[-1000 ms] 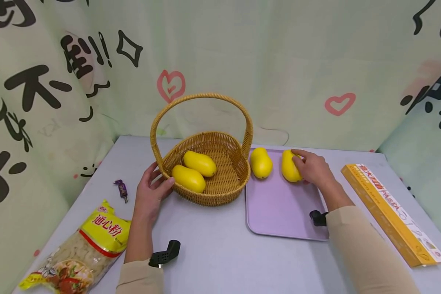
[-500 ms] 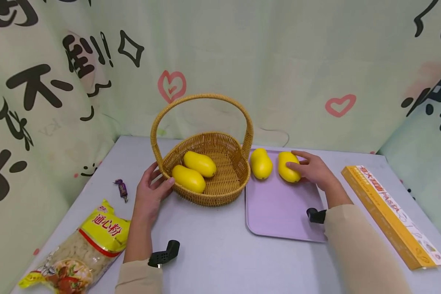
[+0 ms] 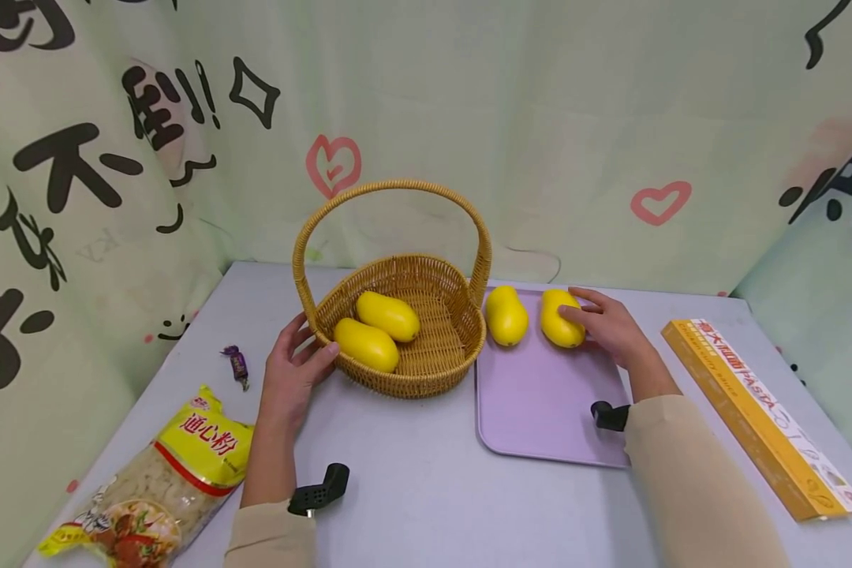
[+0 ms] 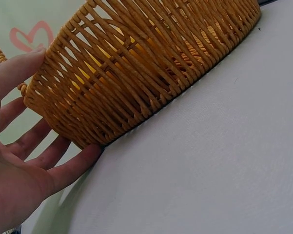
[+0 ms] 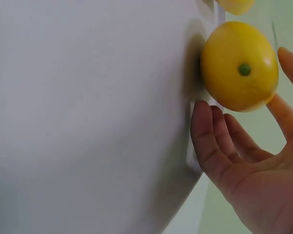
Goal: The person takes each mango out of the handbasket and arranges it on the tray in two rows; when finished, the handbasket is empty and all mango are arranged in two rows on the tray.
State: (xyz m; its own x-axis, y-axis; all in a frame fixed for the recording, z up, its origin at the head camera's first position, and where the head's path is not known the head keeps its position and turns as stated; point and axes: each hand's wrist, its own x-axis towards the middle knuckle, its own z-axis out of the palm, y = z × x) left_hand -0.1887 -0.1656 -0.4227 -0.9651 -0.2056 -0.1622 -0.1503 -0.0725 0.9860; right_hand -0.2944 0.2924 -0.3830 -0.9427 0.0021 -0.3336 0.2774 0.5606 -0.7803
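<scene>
1. Moved since a second ago: right hand point(image 3: 607, 327) and the smooth yellow oblong fruit point(image 3: 555, 322) at it, both only slightly; thumb now reaches further across the fruit's side. Left hand point(image 3: 297, 377) and the round golden-brown wicker basket with tall hoop handle point(image 3: 412, 386) stay put.
2. Right fingers point(image 5: 207, 131) spread apart, curved round the fruit, thumb on its near side; grip looks light. Fruit is at the far right part of the flat lilac rectangular tray point(image 3: 539, 402); cannot tell whether its full weight rests there.
3. Left fingers point(image 4: 70, 168) apart, holding the basket: thumb at the rim, others against the outer wall.
4. Step in hand, my judgement: handling this one fruit at the tray, lifting or setting down unclear, basket steadied. Next move calls for firmer closure if lifting, clean release if leaving it; either way, keep off the second yellow fruit point(image 3: 506, 317), just to its left.
5. Basket's left half: rear yellow fruit point(image 3: 387, 315) beside front yellow fruit point(image 3: 366, 345).
6. Surface point(image 3: 426, 473) pale, plain. Left: yellow-and-clear plastic macaroni bag point(image 3: 170, 473), small purple-wrapped sweet point(image 3: 237, 365) beyond. Right: long orange-and-white cardboard pasta box point(image 3: 760, 418), angled.
7. Room: pale green curtain point(image 3: 426, 118) behind and at both sides, black lettering, pinkish-red hearts.
</scene>
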